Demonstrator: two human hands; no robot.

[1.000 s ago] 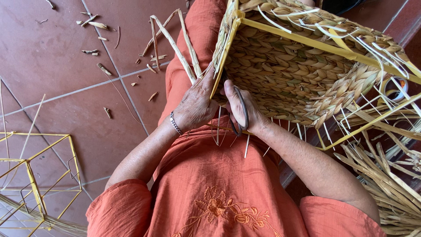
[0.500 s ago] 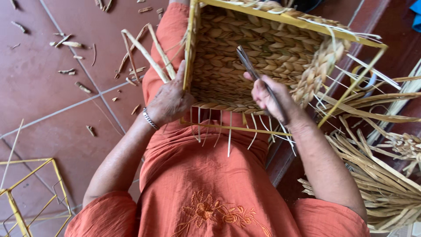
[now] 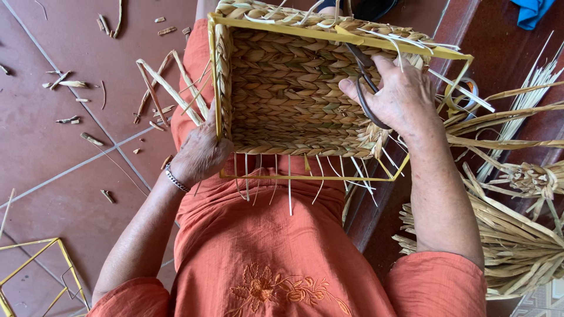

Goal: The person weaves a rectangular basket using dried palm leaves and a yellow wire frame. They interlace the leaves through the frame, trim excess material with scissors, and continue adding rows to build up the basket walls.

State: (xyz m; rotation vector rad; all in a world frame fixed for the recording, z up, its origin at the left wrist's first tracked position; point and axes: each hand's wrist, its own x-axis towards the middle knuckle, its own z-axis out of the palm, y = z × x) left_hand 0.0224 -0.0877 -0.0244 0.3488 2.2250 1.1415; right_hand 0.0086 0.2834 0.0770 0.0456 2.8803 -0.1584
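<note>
Your left hand (image 3: pixel 200 154) is clamped on the near left corner of the half-woven basket of pale braided straw on a yellow wire frame (image 3: pixel 282 100), which lies tipped on your lap over the orange embroidered tunic (image 3: pixel 264 258). The thumb side presses against the yellow corner post; the fingers go behind the frame and cannot be seen. A thin silver bracelet (image 3: pixel 175 178) sits on that wrist.

Your right hand (image 3: pixel 399 97) rests on the far right side of the basket, fingers curled around a pair of dark metal scissors (image 3: pixel 363 79). The looped handles are under your palm and the blades point up towards the top rim of the frame. Whether the blades are parted you cannot tell from here.

Below both hands, loose thin straw ends (image 3: pixel 289 182) hang from the unwoven lower edge of the basket, across the bare yellow bottom wire.

To the right of your right hand lies a bundle of long dried straw stalks (image 3: pixel 517 235), and just beyond the basket corner a roll of clear tape (image 3: pixel 464 97). To the left of your left hand, short straw cuttings (image 3: pixel 70 85) are scattered on the reddish-brown tiled floor (image 3: pixel 70 152), with an empty yellow wire frame (image 3: pixel 35 273) further towards you.
</note>
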